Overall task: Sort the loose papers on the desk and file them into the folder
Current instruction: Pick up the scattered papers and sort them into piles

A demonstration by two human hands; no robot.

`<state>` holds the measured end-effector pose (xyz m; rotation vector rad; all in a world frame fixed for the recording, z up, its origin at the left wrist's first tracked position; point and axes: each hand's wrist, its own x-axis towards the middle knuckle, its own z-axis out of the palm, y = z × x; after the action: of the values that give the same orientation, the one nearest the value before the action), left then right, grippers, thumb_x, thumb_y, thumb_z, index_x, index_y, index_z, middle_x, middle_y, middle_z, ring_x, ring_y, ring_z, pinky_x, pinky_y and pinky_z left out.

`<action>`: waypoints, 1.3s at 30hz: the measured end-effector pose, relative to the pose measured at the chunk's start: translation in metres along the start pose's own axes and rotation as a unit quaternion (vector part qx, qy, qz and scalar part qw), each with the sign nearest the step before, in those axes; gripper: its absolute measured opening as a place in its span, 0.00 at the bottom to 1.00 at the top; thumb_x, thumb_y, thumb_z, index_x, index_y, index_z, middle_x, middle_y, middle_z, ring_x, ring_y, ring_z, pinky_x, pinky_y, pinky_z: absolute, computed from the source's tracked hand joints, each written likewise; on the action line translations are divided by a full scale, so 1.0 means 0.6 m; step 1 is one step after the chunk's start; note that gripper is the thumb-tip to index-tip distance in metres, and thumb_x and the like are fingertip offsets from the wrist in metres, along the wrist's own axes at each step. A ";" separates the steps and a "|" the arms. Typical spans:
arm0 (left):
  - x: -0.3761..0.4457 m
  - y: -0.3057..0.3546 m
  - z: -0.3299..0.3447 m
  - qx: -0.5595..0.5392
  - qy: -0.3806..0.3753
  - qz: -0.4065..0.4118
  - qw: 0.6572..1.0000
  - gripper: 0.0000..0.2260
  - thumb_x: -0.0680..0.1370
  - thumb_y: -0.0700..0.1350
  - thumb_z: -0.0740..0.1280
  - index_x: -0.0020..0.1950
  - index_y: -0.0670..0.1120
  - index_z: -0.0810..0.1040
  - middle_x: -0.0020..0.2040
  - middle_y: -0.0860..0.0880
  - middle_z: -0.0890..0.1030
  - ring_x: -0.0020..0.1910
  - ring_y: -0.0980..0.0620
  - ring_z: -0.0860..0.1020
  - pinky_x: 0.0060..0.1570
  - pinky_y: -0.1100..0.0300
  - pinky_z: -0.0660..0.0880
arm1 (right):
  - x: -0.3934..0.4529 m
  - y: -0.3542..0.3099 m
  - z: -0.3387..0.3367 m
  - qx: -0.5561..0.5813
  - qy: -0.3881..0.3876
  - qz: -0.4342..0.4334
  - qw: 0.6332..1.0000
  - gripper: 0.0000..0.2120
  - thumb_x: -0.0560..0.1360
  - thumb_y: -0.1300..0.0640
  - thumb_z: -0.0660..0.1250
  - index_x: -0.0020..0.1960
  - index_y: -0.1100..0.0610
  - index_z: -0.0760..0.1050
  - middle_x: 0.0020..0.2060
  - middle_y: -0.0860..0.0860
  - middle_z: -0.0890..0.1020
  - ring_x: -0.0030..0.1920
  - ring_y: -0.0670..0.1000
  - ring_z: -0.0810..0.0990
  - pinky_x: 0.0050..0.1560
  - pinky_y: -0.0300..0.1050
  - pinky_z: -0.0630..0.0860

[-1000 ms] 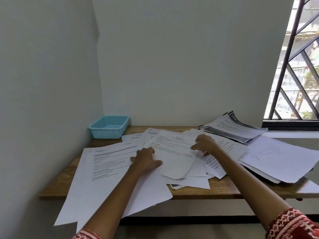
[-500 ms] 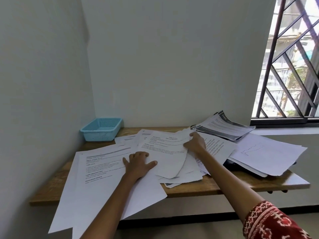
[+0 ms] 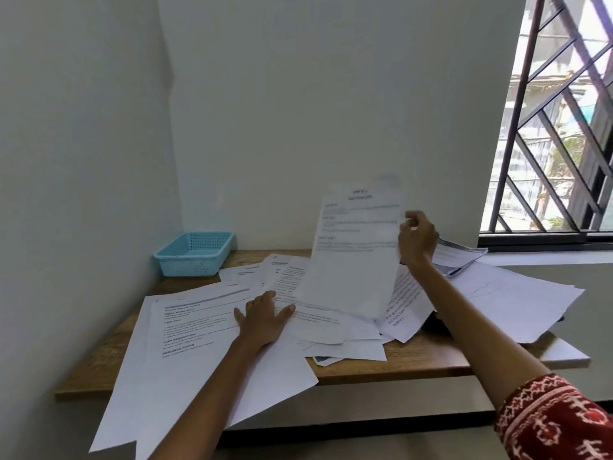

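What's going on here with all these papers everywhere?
A person is sorting loose papers on a wooden desk. The right hand pinches one printed sheet by its edge and holds it up off the pile. The left hand rests flat on the papers below. A blue basket sits in the corner.

- The lifted sheet (image 3: 356,247) is motion-blurred, its print unreadable.
- A dark object (image 3: 438,322) lies mostly hidden under papers.
- The patterned sleeve (image 3: 557,419) is cut off at the picture's edge.
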<state>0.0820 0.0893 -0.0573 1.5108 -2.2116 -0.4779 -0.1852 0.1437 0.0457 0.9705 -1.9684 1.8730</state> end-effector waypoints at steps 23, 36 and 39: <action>0.012 0.041 -0.009 -0.566 0.121 -0.036 0.815 0.16 0.79 0.32 0.60 0.66 0.39 0.71 0.61 0.44 0.76 0.56 0.48 0.75 0.53 0.58 0.72 | 0.007 0.093 -0.036 -0.308 -0.249 0.033 0.918 0.09 0.75 0.52 0.66 0.48 0.57 0.75 0.46 0.54 0.78 0.48 0.56 0.76 0.48 0.46 0.72; 0.021 0.032 -0.003 -0.582 0.098 -0.028 0.807 0.15 0.79 0.33 0.60 0.65 0.41 0.72 0.60 0.43 0.77 0.56 0.46 0.76 0.56 0.54 0.73 | 0.033 0.118 -0.054 -0.321 -0.248 0.130 0.905 0.20 0.69 0.47 0.75 0.51 0.58 0.72 0.50 0.55 0.79 0.49 0.54 0.76 0.51 0.46 0.72; 0.024 0.027 -0.001 -0.577 0.097 -0.032 0.810 0.14 0.79 0.33 0.60 0.64 0.41 0.72 0.59 0.43 0.77 0.55 0.46 0.76 0.55 0.54 0.73 | 0.037 0.111 -0.056 -0.261 -0.261 0.132 0.920 0.22 0.67 0.50 0.77 0.55 0.58 0.75 0.52 0.55 0.80 0.51 0.56 0.79 0.53 0.49 0.77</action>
<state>0.0650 0.0817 -0.0467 0.8545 -1.1993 -1.3045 -0.2515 0.1662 0.0115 1.1476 -2.8306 1.1258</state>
